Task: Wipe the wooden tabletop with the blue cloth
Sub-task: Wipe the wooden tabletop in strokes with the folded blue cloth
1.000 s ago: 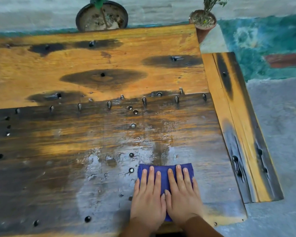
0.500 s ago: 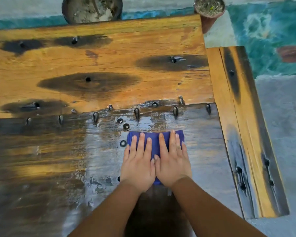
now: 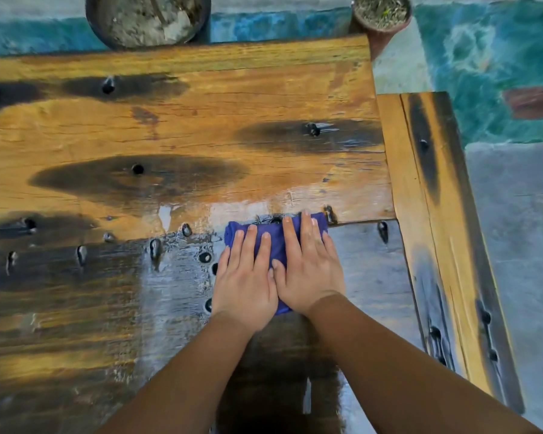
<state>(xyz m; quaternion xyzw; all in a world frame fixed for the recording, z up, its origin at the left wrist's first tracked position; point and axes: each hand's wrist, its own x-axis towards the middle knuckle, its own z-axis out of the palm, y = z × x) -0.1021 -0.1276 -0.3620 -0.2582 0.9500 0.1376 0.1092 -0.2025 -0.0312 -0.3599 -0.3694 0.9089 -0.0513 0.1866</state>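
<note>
The folded blue cloth (image 3: 276,239) lies flat on the wooden tabletop (image 3: 176,126), right of centre, at the seam between the pale far planks and the dark wet near planks. My left hand (image 3: 245,277) and my right hand (image 3: 308,267) press down on it side by side, palms flat, fingers spread and pointing away from me. Most of the cloth is hidden under them; only its far edge and a strip between the hands show. The wood around and behind the hands shines wet.
Dark knots and holes (image 3: 205,257) dot the planks. A narrow wooden bench (image 3: 430,214) runs along the table's right side. Two plant pots stand beyond the far edge, a large one (image 3: 145,17) and a small one (image 3: 381,10). Grey floor (image 3: 514,245) lies to the right.
Both hands have pushed the cloth away from me, from near the front edge up to the seam between the planks. My arms are stretched out further, and a wet trail lies behind.
</note>
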